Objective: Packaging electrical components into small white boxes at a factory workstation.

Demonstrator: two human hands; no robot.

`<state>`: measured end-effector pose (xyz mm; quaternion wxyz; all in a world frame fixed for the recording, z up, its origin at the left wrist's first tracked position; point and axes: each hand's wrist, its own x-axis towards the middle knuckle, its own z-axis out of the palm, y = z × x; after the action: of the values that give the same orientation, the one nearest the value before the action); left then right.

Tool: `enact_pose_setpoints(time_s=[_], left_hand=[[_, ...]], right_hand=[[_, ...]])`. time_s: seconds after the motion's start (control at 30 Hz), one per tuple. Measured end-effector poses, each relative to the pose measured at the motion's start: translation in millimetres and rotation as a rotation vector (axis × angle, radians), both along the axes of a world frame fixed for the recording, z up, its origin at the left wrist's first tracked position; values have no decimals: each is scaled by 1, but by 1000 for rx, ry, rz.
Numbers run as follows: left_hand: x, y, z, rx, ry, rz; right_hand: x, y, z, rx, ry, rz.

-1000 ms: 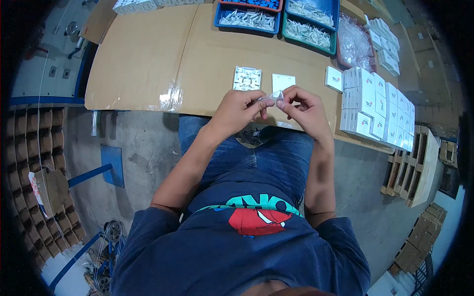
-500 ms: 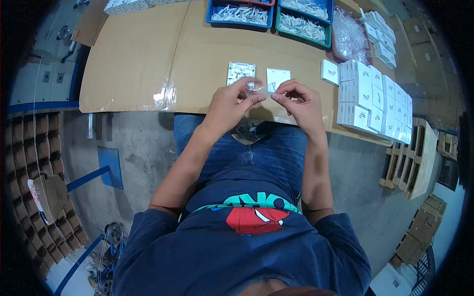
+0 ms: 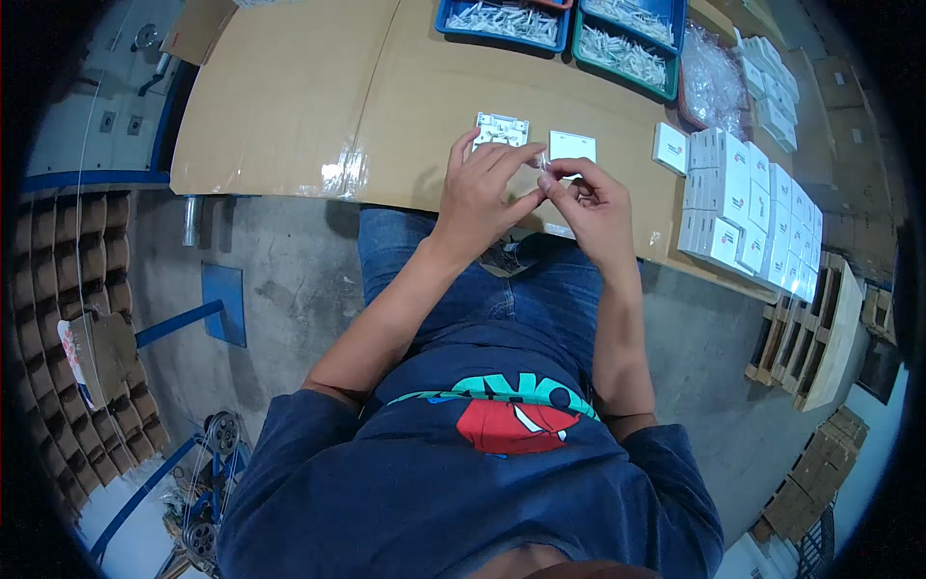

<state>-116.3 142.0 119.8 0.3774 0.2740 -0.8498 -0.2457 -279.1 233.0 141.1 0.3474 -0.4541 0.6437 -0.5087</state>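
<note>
Just over the table's near edge, my left hand (image 3: 485,185) and my right hand (image 3: 593,207) meet with their fingertips close together. Between them is a small piece of clear plastic (image 3: 542,162), apparently a little bag; the fingers cover most of it. My right thumb and index finger pinch it, and my left fingers curve over its other side. Beyond my left hand lies a white square plastic frame (image 3: 503,125) with small parts in it, partly hidden by the fingers. A plain white square plate (image 3: 573,147) lies beyond my right hand.
Small white boxes (image 3: 738,198) stand stacked at the right edge of the cardboard-covered table (image 3: 280,106), with one single box (image 3: 670,147) beside them. At the back are a blue bin (image 3: 502,43) and a green bin (image 3: 627,82) of small packets, plus clear bags (image 3: 712,82).
My left fingers have stretched over the clear plastic toward my right hand, closing the gap between the hands. The table and everything on it appear shifted to the right in the view.
</note>
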Motion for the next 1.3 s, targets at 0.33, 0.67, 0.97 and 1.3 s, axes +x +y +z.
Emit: enact_pose_setpoints(time_s=[0.33, 0.67, 0.97, 1.3], left_hand=[[5, -7, -8, 88, 13, -48], [8, -3, -5, 386, 93, -99], [5, -6, -23, 517, 223, -96], [20, -69, -87, 315, 212, 194]], right_hand=[[-1, -6, -1, -22, 68, 78], [-8, -1, -3, 159, -70, 102], [-2, -7, -10, 74, 17, 54], [-81, -112, -19, 2, 382, -64]])
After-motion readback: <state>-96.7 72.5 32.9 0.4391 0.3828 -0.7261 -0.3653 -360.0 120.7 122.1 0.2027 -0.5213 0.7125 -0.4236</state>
